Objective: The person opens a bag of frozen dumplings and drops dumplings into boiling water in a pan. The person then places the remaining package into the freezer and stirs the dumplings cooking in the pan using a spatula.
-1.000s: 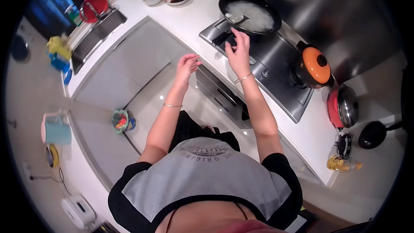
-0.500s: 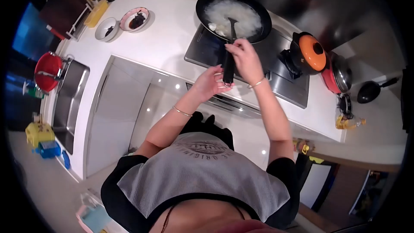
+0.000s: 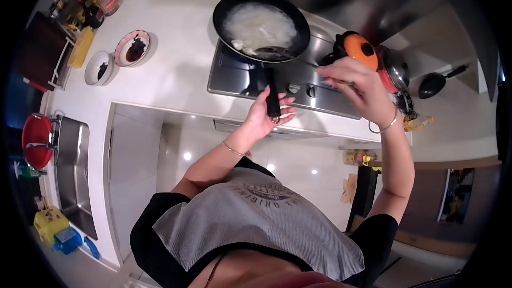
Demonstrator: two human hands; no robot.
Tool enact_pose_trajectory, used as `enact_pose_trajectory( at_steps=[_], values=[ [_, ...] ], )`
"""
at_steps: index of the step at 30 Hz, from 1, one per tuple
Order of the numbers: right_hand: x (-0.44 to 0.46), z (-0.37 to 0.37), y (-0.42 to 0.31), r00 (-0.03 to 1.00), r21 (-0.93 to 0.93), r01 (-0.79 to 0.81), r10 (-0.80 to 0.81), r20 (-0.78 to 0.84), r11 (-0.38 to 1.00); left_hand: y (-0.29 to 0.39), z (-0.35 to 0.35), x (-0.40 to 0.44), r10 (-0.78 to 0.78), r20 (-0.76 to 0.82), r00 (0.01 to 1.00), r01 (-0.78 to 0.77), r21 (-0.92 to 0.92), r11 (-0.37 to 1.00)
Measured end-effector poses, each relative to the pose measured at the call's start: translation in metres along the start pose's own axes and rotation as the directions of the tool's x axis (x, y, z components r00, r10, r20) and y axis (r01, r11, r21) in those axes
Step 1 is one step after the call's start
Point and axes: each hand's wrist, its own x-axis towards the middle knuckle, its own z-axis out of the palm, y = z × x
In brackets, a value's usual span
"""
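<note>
A black frying pan (image 3: 303,34) sits on the stove with whitish, cloudy liquid and pale pieces in it. My left hand (image 3: 260,117) cradles the pan's handle (image 3: 273,98) loosely, thumb along one side and spread fingers passing beneath it. To the right of the pan, my right hand (image 3: 358,85) is closed, fingers bent together around the end of a dark spatula (image 3: 273,52). The spatula's head lies in the liquid near the pan's front rim, and its thin shaft slants toward that hand. My right fingers hide most of its grip.
A pot with an orange lid (image 3: 360,48) and a red pot (image 3: 392,77) stand right of the pan. Two small bowls, one pink-rimmed (image 3: 118,53) and one white (image 3: 90,72), sit on the left counter. Beyond them are a sink (image 3: 77,181) and a red colander (image 3: 37,141).
My right hand has moved right, away from the pan's handle. The spatula has gone from upright over the handle to lying low across the pan's front rim. My left hand stays at the handle.
</note>
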Motion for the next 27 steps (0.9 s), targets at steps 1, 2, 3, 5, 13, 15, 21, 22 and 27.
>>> enact_pose_trajectory(
  at_steps=[1, 2, 3, 5, 13, 15, 21, 22, 27],
  values=[
    [0.002, 0.000, 0.000, 1.000, 0.005, 0.013, -0.013, 0.026, 1.000, -0.002, 0.002, 0.001, 0.018, -0.044, 0.999, -0.019, -0.011, 1.000],
    [0.004, 0.000, 0.001, 0.998, -0.011, 0.057, -0.056, 0.038, 0.998, -0.004, -0.001, 0.005, 0.032, -0.043, 0.999, -0.033, -0.028, 0.999],
    [0.004, 0.000, 0.003, 0.995, -0.018, 0.081, -0.080, 0.055, 0.997, -0.005, -0.002, 0.006, 0.025, -0.029, 0.999, -0.026, -0.028, 0.999],
    [0.007, 0.002, 0.006, 0.988, -0.021, 0.131, -0.129, 0.088, 0.991, -0.003, -0.006, 0.005, 0.015, -0.012, 1.000, -0.015, -0.026, 1.000],
    [0.013, 0.002, 0.016, 0.994, -0.022, 0.065, -0.063, 0.089, 0.998, 0.000, -0.009, -0.006, -0.023, 0.040, 0.999, 0.026, -0.054, 0.998],
    [0.011, 0.011, 0.025, 0.995, -0.002, 0.057, -0.057, 0.080, 0.998, 0.000, -0.008, -0.005, -0.019, 0.057, 0.998, 0.022, -0.051, 0.998],
    [-0.001, 0.036, 0.047, 0.999, -0.015, 0.027, -0.027, 0.047, 1.000, 0.002, -0.010, -0.005, -0.028, 0.096, 0.995, 0.034, -0.064, 0.997],
    [-0.003, 0.040, 0.051, 0.999, -0.008, 0.035, -0.035, 0.036, 0.999, 0.002, -0.010, -0.005, -0.021, 0.092, 0.996, 0.026, -0.059, 0.998],
    [-0.011, 0.066, 0.073, 0.997, -0.033, 0.082, -0.082, -0.004, 0.996, 0.000, -0.011, -0.004, -0.003, 0.091, 0.996, 0.009, -0.060, 0.998]
  ],
)
